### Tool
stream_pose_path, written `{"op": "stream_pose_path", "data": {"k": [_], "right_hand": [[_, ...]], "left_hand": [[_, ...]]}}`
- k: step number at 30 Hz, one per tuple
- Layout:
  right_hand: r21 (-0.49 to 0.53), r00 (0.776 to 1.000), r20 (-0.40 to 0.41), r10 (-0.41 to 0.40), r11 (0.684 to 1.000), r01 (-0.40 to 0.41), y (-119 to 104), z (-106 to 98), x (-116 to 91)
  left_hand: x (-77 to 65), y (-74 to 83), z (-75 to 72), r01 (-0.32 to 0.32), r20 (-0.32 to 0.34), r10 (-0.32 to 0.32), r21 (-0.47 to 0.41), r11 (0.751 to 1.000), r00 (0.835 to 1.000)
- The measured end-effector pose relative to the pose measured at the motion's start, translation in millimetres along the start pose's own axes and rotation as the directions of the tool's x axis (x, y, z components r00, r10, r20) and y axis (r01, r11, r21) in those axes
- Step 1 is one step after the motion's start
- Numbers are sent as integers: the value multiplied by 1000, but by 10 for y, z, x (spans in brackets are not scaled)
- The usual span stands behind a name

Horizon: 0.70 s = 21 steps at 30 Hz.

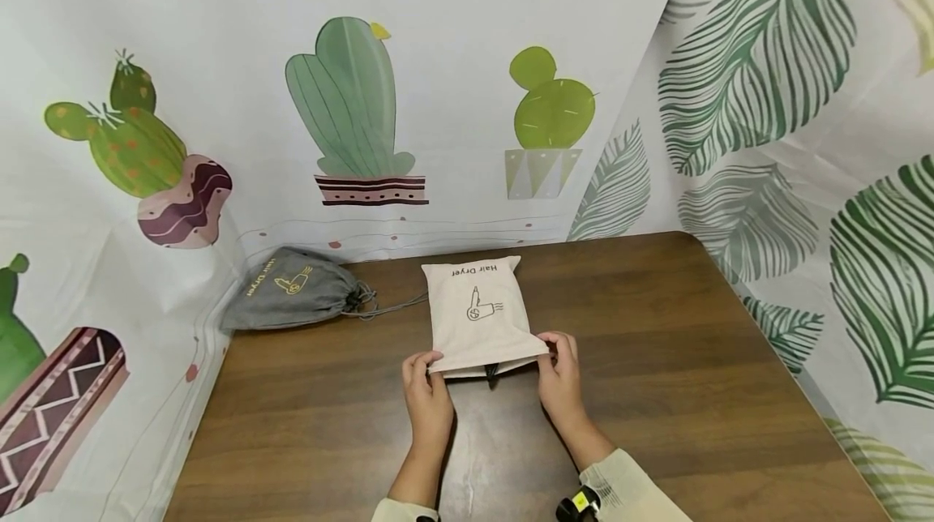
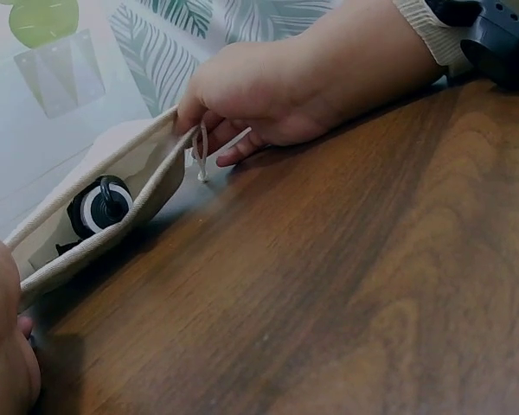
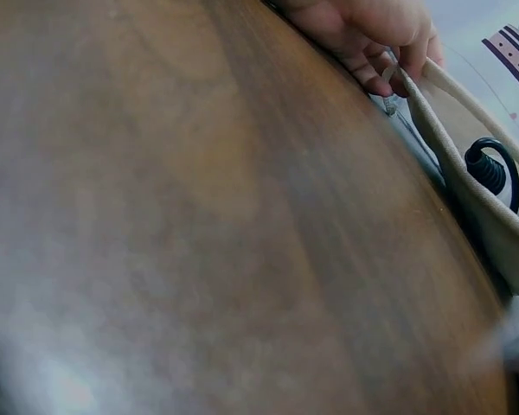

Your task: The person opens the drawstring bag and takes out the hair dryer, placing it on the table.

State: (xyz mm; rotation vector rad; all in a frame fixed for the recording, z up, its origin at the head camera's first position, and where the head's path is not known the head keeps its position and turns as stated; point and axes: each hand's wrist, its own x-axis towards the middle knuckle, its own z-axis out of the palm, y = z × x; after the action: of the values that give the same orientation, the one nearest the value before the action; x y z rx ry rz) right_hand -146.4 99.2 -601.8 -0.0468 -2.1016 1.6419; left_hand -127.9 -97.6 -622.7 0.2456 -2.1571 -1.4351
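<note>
A cream cloth bag [image 1: 477, 315] printed "Hair Dryer" lies on the wooden table, its mouth towards me. My left hand [image 1: 429, 404] pinches the left corner of the mouth, and my right hand [image 1: 562, 382] pinches the right corner. Between them the rim gapes apart. Inside, the left wrist view shows the end of a black and white hair dryer handle [image 2: 108, 207]. A black cord [image 3: 502, 160] loops from it in the right wrist view. The rest of the dryer is hidden by the cloth. A thin drawstring loop [image 2: 202, 156] hangs by my right fingers.
A grey drawstring bag [image 1: 292, 291] with a yellow hair dryer print lies at the back left, its cord trailing towards the cream bag. Brown table [image 1: 657, 392] surrounds them. A cloth backdrop [image 1: 452, 84] with cactus and leaf prints stands behind and at the sides.
</note>
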Motion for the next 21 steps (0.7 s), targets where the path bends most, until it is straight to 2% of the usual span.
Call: {"op": "stream_pose_path", "data": {"k": [4,10,14,21], "right_hand": [[-1,999,7,37,999,-37,218,29,10],[-23,994,66,91,996,-90,255,-20,-1],[-55,991,94,98,994,-93,227,-37,-10],[-85,992,93,85,993,-77,218,-26,-3]], "left_hand": [[14,1,-1,44,10,-43,-31,999,999],[2,26,-21,120,52,-116,-82,989,992],[5,21,-20,119,51,-115,-83,989,992],[13,6,-14,93,47,-91,-46,995,995]]}}
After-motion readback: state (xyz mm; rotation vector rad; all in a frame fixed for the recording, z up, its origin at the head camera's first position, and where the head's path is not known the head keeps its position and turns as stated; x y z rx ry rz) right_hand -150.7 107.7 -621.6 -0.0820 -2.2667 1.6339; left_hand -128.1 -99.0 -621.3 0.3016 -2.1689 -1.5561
